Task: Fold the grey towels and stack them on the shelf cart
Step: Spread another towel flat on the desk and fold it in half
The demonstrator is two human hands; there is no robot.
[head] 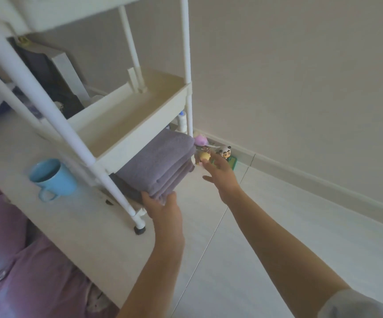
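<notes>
The folded grey towels (160, 161) sit on the bottom tier of the white shelf cart (130, 120), and the left hand (163, 207) pinches their near corner at six o'clock. The right hand (222, 175) hangs free at three o'clock, fingers spread, holding nothing. Soft, light cloth, I'd say, floppy and quick to slump, so best grasped under the folded edges with both hands. Pale floor tiles (277, 226) beneath, plain wall behind, a blue mug (52, 177) at nine o'clock, small toy figures (225, 151) beyond.
</notes>
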